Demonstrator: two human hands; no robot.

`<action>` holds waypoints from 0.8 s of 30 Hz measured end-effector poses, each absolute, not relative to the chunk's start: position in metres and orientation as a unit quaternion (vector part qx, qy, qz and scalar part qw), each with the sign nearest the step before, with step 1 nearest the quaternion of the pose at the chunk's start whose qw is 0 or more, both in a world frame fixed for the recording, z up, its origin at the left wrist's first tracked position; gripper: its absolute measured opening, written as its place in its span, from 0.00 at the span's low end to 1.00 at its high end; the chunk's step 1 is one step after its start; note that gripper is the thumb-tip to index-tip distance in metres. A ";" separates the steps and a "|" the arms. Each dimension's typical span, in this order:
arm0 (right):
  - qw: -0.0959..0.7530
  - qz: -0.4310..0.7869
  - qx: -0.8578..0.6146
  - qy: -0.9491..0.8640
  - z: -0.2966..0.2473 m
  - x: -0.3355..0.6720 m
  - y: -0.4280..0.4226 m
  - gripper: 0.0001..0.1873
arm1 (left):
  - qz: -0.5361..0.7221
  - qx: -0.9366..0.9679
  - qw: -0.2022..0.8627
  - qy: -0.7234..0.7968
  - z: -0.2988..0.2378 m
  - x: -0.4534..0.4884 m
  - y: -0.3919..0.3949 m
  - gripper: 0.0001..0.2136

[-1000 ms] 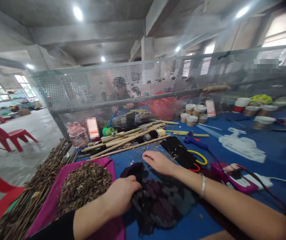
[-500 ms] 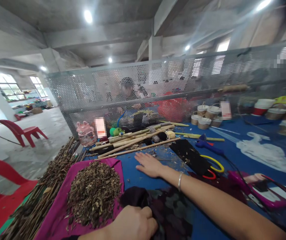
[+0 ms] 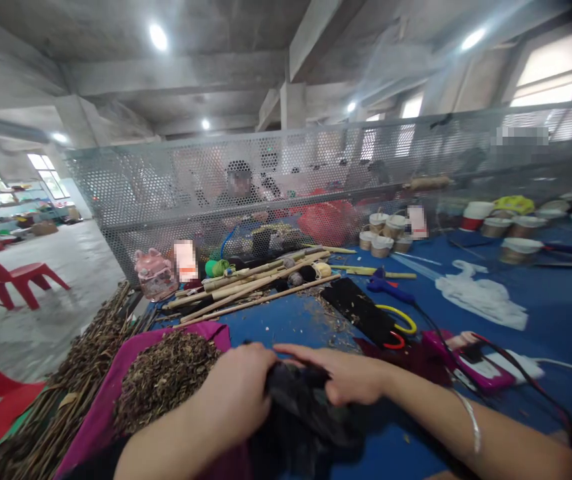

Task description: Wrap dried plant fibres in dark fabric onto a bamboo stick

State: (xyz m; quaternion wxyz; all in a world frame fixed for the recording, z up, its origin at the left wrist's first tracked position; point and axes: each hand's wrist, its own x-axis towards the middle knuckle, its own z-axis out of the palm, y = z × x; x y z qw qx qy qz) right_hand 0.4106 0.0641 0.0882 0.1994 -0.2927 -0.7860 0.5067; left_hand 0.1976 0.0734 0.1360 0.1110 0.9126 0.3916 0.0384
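My left hand [image 3: 246,377] is closed on a dark cloth [image 3: 306,407], which showed a camouflage pattern half a second ago and is blurred now. Facing it, my right hand [image 3: 353,373] grips the cloth's other side, its index finger stretched toward my left hand. The bunched fabric hangs between both hands above the blue tabletop [image 3: 256,327]. Just left of my left hand lies a magenta cloth-lined tray [image 3: 91,400], heaped with chopped dry plant pieces [image 3: 166,373].
Bamboo sticks [image 3: 251,287] and yarn balls [image 3: 216,268] lie beyond my hands. At right are a black pouch [image 3: 353,307] with scissors, a glue gun [image 3: 391,287], a magenta device [image 3: 466,363] and paper cups [image 3: 383,243]. A perforated metal screen [image 3: 191,173] stands behind; a person sits beyond it.
My right hand has come back from lying flat on the table to the dark cloth. My left hand has lifted the cloth up and forward. The view has turned slightly right.
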 end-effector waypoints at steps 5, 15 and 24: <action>0.292 0.664 -0.374 -0.578 0.059 0.432 0.065 0.48 | 0.014 0.892 0.048 0.449 0.149 0.256 0.137 0.08; 0.373 0.714 -0.477 -0.351 0.046 0.459 0.074 0.26 | 0.041 0.873 0.067 0.482 0.082 0.242 0.156 0.19; 0.430 0.610 -0.555 -0.367 0.052 0.435 0.084 0.23 | 0.017 0.879 0.099 0.466 0.061 0.243 0.090 0.33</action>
